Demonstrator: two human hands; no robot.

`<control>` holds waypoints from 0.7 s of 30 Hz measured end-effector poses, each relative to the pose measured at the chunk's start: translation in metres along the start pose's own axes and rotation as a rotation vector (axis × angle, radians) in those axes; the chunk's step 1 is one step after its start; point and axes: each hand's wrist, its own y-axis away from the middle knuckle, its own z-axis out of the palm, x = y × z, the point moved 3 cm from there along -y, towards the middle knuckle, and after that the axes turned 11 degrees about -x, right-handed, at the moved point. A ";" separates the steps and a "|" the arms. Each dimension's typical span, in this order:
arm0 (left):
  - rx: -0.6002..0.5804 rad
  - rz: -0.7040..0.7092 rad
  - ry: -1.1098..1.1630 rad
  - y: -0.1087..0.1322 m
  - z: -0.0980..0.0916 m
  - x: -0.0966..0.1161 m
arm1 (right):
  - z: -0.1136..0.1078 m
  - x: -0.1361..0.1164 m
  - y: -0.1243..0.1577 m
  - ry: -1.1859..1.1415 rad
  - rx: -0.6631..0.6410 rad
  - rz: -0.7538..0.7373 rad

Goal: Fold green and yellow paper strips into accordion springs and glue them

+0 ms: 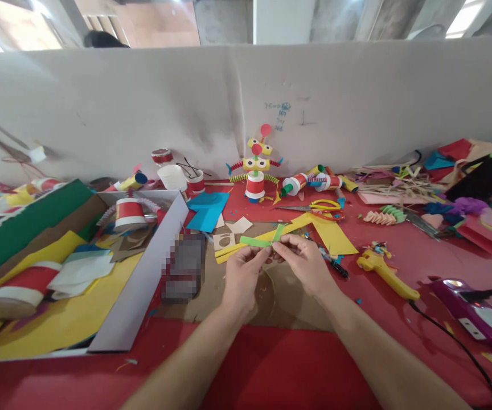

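Observation:
My left hand and my right hand meet above a brown cardboard sheet on the red table. Both pinch a green paper strip that is bent where the fingers grip it; one end runs left, the other end rises toward the right. Yellow paper strips and a yellow paper sheet lie just behind the hands. A black marker lies right of my right hand.
A shallow box with coloured paper and a paper cup fills the left. A paper-cup robot figure stands by the white partition, yellow-handled scissors in front of it. A yellow glue gun and a purple device with a black cable lie right.

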 end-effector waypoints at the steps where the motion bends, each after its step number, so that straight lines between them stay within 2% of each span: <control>1: -0.002 -0.004 0.016 0.001 0.001 -0.001 | 0.000 0.000 0.000 -0.021 0.012 0.005; 6: -0.025 -0.038 0.089 0.001 0.002 -0.009 | -0.001 -0.001 0.000 -0.063 0.022 0.024; 9: 0.007 -0.025 0.116 0.000 -0.001 -0.011 | 0.001 0.003 0.000 -0.137 0.011 0.036; 16: -0.008 -0.013 0.119 -0.001 -0.001 -0.008 | 0.004 0.010 0.000 -0.285 0.029 0.032; 21: -0.139 -0.108 0.233 -0.006 -0.002 -0.010 | -0.003 0.010 -0.002 -0.373 0.048 0.125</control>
